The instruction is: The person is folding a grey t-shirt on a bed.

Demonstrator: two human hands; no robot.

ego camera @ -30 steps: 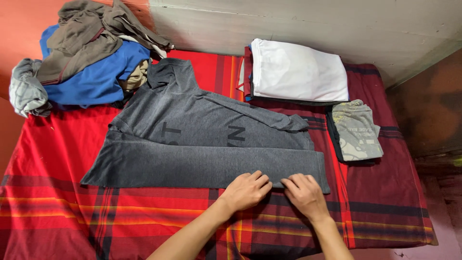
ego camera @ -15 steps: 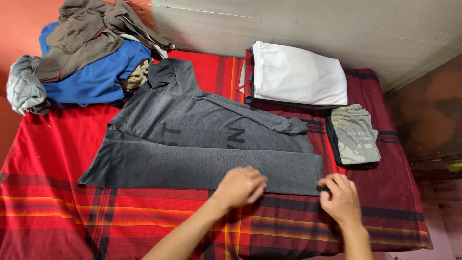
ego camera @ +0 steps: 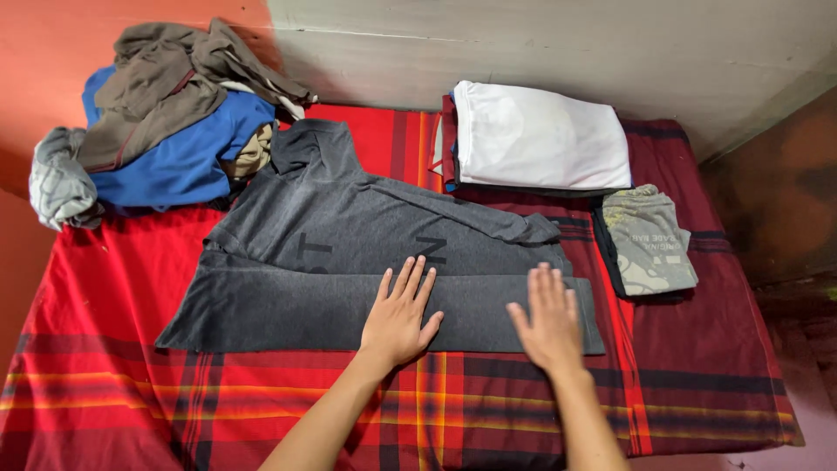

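Both hands have slid onto the folded grey shirt (ego camera: 349, 253): left hand (ego camera: 401, 316) and right hand (ego camera: 547, 321) lie flat at six o'clock, fingers spread, gripping nothing, smoothing the fold.

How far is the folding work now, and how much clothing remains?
Done: a folded stack topped by a white garment and a folded grey piece. In hand: left hand and right hand lie flat on the half-folded grey shirt. Left: the unfolded pile.

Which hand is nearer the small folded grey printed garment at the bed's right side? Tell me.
Right. The right hand lies flat on the grey shirt near its right end, close to the small folded grey garment; the left hand presses mid-shirt, farther away.
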